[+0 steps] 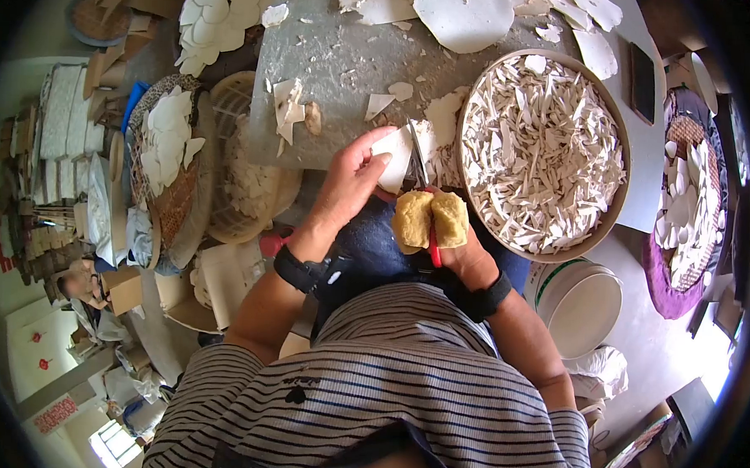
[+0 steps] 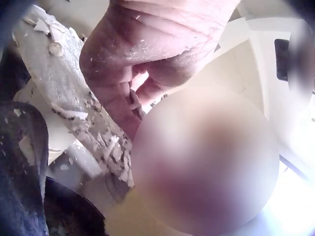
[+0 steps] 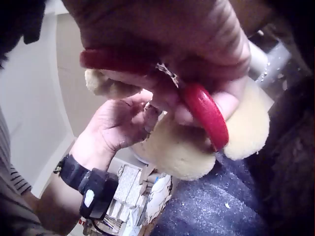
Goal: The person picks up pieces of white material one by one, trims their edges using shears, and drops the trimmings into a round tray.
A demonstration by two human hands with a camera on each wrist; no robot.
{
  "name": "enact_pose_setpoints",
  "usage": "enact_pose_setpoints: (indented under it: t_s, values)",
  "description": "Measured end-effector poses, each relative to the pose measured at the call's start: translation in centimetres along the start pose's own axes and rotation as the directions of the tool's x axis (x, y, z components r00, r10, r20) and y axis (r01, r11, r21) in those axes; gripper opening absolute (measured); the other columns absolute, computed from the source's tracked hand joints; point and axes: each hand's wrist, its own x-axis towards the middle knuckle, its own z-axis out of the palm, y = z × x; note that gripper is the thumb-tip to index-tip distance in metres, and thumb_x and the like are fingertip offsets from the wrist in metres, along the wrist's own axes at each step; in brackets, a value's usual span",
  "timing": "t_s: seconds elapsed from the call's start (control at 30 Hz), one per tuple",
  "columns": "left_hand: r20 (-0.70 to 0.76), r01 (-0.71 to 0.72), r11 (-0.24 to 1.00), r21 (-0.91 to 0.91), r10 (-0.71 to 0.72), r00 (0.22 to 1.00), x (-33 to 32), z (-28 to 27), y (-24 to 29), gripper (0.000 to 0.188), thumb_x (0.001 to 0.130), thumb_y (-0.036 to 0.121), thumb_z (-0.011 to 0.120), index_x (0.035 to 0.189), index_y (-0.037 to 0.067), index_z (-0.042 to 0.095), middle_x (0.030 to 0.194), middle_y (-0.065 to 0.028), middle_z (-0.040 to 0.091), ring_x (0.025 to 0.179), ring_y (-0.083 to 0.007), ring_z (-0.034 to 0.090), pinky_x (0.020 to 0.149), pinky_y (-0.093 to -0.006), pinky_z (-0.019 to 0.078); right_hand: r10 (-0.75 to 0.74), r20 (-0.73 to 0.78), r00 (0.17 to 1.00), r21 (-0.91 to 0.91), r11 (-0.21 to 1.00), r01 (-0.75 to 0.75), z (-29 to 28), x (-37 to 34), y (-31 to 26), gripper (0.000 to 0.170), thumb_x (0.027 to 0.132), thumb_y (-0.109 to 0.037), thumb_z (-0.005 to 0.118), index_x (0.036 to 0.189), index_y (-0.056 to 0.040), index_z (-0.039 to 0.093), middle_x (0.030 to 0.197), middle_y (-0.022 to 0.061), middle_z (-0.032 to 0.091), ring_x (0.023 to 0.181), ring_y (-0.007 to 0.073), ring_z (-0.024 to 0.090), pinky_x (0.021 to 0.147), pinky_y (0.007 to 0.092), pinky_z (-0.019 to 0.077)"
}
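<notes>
The left-hand grip (image 1: 354, 170) pinches a thin, flat white piece (image 1: 395, 161) between thumb and fingers; the right-hand grip (image 1: 464, 256) is curled round red-handled metal scissors (image 1: 419, 152), 2 rounded yellow foam pieces (image 1: 412, 221) at the handles. The blades stand at the white piece's edge, by the grey bench (image 1: 348, 78). Just right, a round, tan-rimmed tray (image 1: 627, 165) holds white slivers (image 1: 542, 153).

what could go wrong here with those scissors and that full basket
The left hand holds a white piece close to the blades of the red-handled scissors, so a slip might nick a finger. The round basket of white strips appears to overhang the near edge of the table; a bump from the right hand could spill it.
</notes>
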Motion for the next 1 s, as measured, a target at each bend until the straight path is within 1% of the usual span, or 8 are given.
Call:
enact_pose_setpoints:
  t_s: [0.07,0.13,0.27,0.37,0.63,0.7,0.9,1.0]
  values:
    - [0.069,0.146,0.985,-0.092,-0.14,0.988,0.3,-0.6,1.1,0.039,0.086,0.006,0.05,0.125,0.005,0.047,0.085,-0.0007,0.059,0.069,-0.0045,0.054,0.054,-0.0196,0.0461,0.205,0.021,0.978,0.763,0.629,-0.149,0.3,-0.2,-0.1,0.024,0.082,-0.007,0.054,0.105,-0.0027,0.052,0.095,0.0097,0.062,0.089,0.0219,0.06,0.08,0.034,0.0474]
    - [0.134,0.148,0.984,-0.096,-0.135,0.982,1.1,-1.9,0.5,0.04,0.085,0.005,0.053,0.125,0.007,0.046,0.089,-0.0047,0.062,0.068,-0.0089,0.058,0.053,-0.0212,0.0482,0.188,-0.021,0.982,0.634,0.762,-0.132,0.4,-0.3,-0.6,0.022,0.079,-0.007,0.057,0.101,-0.0039,0.053,0.093,0.0076,0.062,0.086,0.0216,0.061,0.078,0.0349,0.0482]
    - [-0.264,-0.02,0.974,-0.226,-0.042,0.964,1.5,-2.6,0.1,0.035,0.082,0.002,0.058,0.115,0.003,0.044,0.089,-0.0115,0.062,0.063,-0.0148,0.061,0.055,-0.023,0.0498,0.042,-0.014,0.999,0.063,0.997,-0.041,0.3,-0.6,-0.4,0.023,0.072,-0.008,0.063,0.092,-0.0038,0.052,0.086,0.0075,0.06,0.08,0.0239,0.06,0.074,0.0338,0.0485]
    - [-0.338,-0.047,0.943,-0.328,-0.07,0.939,1.9,-3.3,-0.6,0.033,0.083,0.003,0.058,0.113,0.002,0.045,0.089,-0.0109,0.062,0.065,-0.0154,0.062,0.057,-0.0235,0.0503,-0.052,0.076,0.996,-0.51,0.856,0.083,-0.1,-0.9,0.3,0.029,0.067,-0.009,0.065,0.092,-0.0018,0.052,0.082,0.0103,0.058,0.077,0.029,0.058,0.07,0.0327,0.0468]
    - [-0.06,0.093,0.949,-0.302,-0.116,0.991,0.5,-2.7,0.0,0.034,0.083,0.008,0.059,0.116,0.0,0.05,0.091,-0.0081,0.062,0.072,-0.013,0.062,0.061,-0.0234,0.0523,-0.257,0.141,0.956,-0.666,0.69,0.284,0.1,0.1,0.7,0.031,0.074,-0.009,0.059,0.103,0.0,0.052,0.089,0.0137,0.059,0.085,0.0301,0.058,0.076,0.0347,0.0455]
    - [-0.133,0.066,0.941,-0.331,-0.116,0.984,0.3,-2.1,0.1,0.036,0.083,0.006,0.059,0.117,0.002,0.05,0.088,-0.0066,0.062,0.072,-0.011,0.06,0.062,-0.0231,0.0518,-0.118,0.06,0.991,-0.578,0.805,0.131,1.1,0.0,-1.1,0.03,0.073,-0.01,0.059,0.101,-0.0001,0.052,0.088,0.0134,0.059,0.084,0.0298,0.058,0.075,0.0353,0.0458]
    - [-0.354,-0.027,0.932,-0.361,-0.11,0.929,0.3,0.1,-1.6,0.038,0.08,0.004,0.06,0.117,0.003,0.051,0.074,-0.0002,0.06,0.064,-0.0034,0.053,0.053,-0.0176,0.0427,-0.223,0.206,0.953,-0.699,0.648,0.303,0.1,-0.1,0.7,0.021,0.073,-0.006,0.06,0.092,-0.0027,0.052,0.08,0.0104,0.058,0.08,0.0279,0.059,0.071,0.0348,0.0471]
    - [-0.326,0.01,0.938,-0.347,-0.131,0.936,0.5,-0.1,-2.3,0.038,0.08,0.003,0.06,0.118,0.003,0.052,0.072,0.0003,0.06,0.063,-0.0023,0.052,0.051,-0.0169,0.0399,-0.102,0.043,0.994,-0.4,0.91,0.111,0.5,-0.4,1.5,0.018,0.073,-0.005,0.06,0.089,-0.0036,0.052,0.078,0.0087,0.058,0.079,0.0258,0.059,0.07,0.0336,0.0475]
